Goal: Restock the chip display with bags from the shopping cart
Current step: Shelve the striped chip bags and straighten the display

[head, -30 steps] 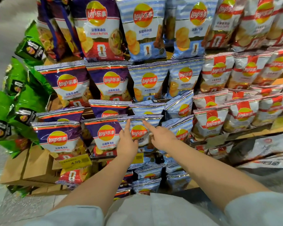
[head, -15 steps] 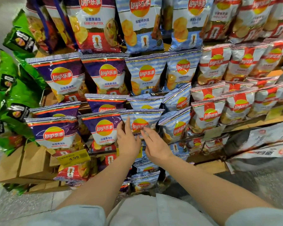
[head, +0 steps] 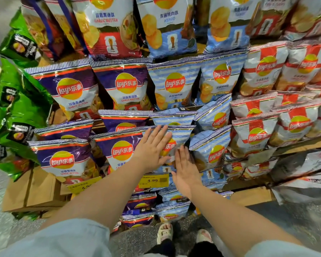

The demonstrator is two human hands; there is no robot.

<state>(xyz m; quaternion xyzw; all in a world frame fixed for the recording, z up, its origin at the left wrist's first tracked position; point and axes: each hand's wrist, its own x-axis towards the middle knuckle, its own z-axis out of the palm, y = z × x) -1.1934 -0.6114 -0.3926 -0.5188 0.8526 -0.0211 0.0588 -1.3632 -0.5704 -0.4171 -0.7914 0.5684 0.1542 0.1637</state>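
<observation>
A tiered chip display fills the view, with purple bags point(head: 121, 151) on the left, blue-striped bags point(head: 174, 84) in the middle and red-and-white bags point(head: 254, 134) on the right. My left hand point(head: 152, 147) lies flat, fingers spread, on the front of a blue-striped bag point(head: 180, 135) in the lower middle row. My right hand point(head: 185, 167) rests flat on that bag's lower right part, fingers together and pointing up. Neither hand grips anything. The shopping cart is out of view.
Green bags point(head: 22, 112) hang on the display's left side. Yellow 4.99 price tags point(head: 153, 180) sit on the shelf edge under my hands. A wooden base point(head: 33, 190) stands at lower left. More bags lie on the bottom shelf point(head: 171, 210). My feet point(head: 164, 232) stand on grey floor.
The view has moved closer to the shelf. My left hand went from a pointing finger to a flat palm on the blue-striped bag. My right hand slid down to the bag's lower right.
</observation>
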